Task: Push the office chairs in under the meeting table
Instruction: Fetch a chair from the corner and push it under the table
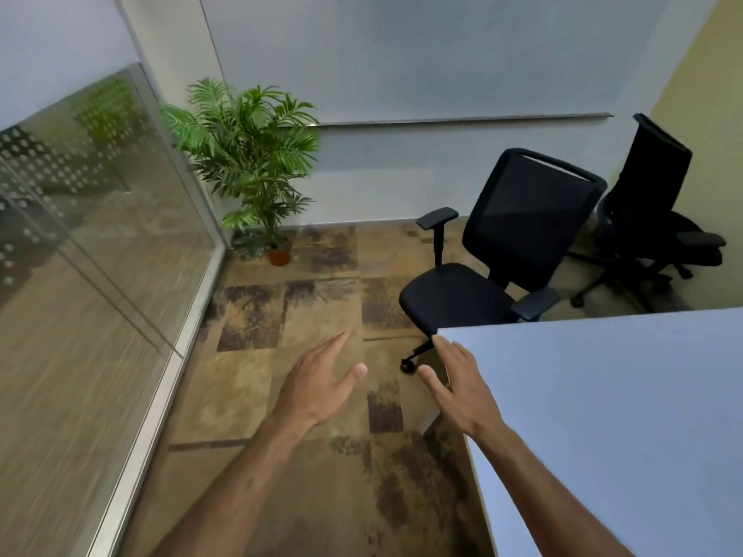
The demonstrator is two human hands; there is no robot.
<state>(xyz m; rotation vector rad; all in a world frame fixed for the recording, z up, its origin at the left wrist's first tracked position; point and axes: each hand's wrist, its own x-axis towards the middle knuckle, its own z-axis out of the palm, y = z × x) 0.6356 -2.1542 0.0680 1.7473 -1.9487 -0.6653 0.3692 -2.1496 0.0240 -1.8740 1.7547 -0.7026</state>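
Observation:
A black mesh-backed office chair (518, 235) stands on the carpet beyond the near corner of the white meeting table (623, 416), its seat facing left and its base partly hidden by the table. A second black chair (651, 203) stands farther back at the right, turned away by the yellow wall. My left hand (317, 383) is stretched out over the carpet, fingers apart, holding nothing. My right hand (458, 379) hovers at the table's corner, fingers spread, short of the near chair and apart from it.
A potted palm (249, 162) stands in the far left corner. A glass partition (92, 235) runs along the left side. A white wall with a rail closes the back. Patterned carpet (289, 315) lies between the partition and the table.

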